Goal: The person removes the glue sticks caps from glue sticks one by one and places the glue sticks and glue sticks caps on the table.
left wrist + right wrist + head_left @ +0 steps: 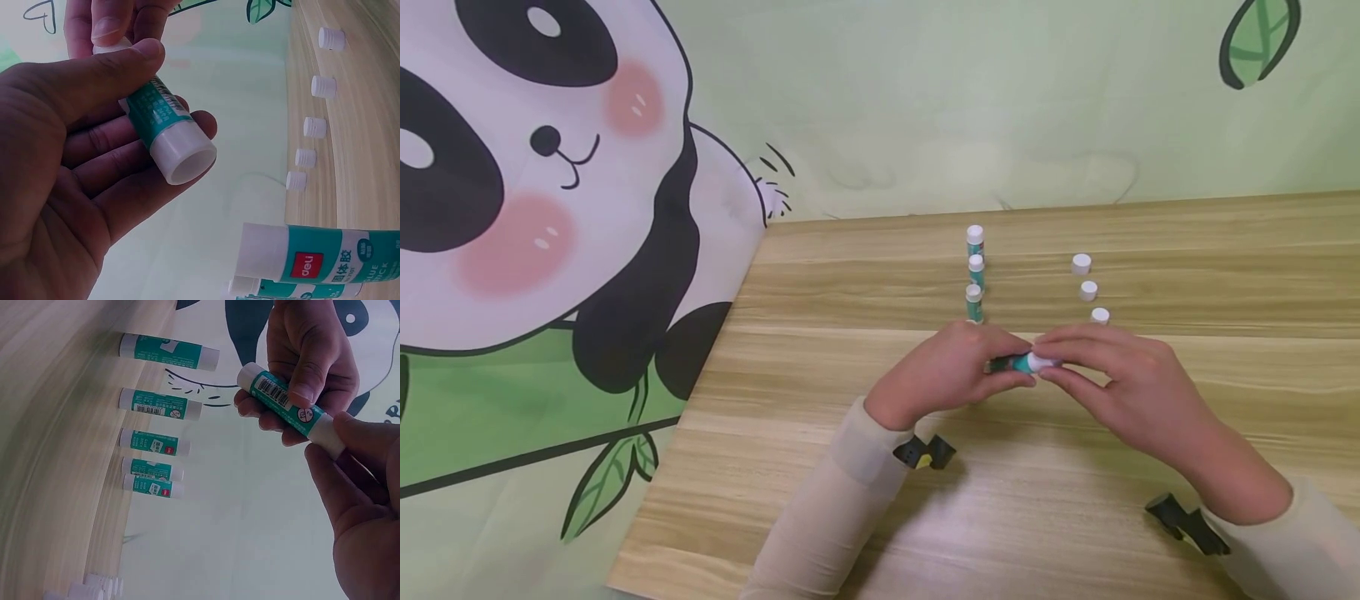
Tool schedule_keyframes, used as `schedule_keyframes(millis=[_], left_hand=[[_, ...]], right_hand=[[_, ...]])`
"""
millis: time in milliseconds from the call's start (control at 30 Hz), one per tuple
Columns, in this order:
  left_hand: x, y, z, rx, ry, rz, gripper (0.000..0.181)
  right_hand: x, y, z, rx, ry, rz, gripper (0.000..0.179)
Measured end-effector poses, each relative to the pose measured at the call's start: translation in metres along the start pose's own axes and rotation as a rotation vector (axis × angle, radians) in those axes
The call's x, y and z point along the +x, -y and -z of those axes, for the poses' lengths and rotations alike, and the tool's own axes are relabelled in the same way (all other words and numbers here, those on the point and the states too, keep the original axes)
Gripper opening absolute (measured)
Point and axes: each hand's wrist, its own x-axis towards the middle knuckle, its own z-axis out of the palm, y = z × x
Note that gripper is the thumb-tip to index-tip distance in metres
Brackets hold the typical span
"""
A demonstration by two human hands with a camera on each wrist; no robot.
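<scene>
A green and white glue stick (1022, 363) is held between both hands over the wooden table. My left hand (947, 367) grips its green barrel, thumb on one side and fingers on the other. With thumb and fingertips, my right hand (1131, 375) pinches the white end on the right. In the left wrist view, the opposite white end of the glue stick (156, 119) points toward the camera and shows a hollow rim. A barcode shows on the glue stick (275, 394) in the right wrist view.
Several upright glue sticks (161, 351) stand in a row on the table (820, 367), ahead of my left hand. A row of small white caps (1081, 264) lies ahead of my right hand; my hands hide the nearer ones. Behind the table hangs a panda-printed backdrop (910, 100).
</scene>
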Motion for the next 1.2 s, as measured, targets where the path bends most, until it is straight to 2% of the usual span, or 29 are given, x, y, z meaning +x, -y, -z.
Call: schedule_keyframes(millis=[233,333,500,833,1033,1200], left_hand=[[-0.001,0.0,0.001,-0.036,0.012,-0.009,0.025],[-0.001,0.002,0.001,-0.076,0.014,-0.024,0.026],[-0.002,0.004,0.0,-0.145,0.02,-0.045,0.018],[-0.005,0.004,0.002,-0.22,0.055,-0.029,0.013],[-0.006,0.003,0.004,-0.268,0.07,-0.022,0.012],[-0.007,0.004,0.005,-0.314,0.09,0.004,0.019]], right_hand=[[0.0,0.001,0.002,-0.016,0.028,0.021,0.043],[0.0,0.001,0.002,-0.017,0.029,0.048,0.042],[0.001,0.002,0.005,-0.003,0.055,0.087,0.041],[0.003,0.004,0.01,0.038,0.121,0.125,0.04],[0.004,0.004,0.012,0.042,0.114,0.168,0.037],[0.004,0.002,0.014,0.049,0.07,0.193,0.036]])
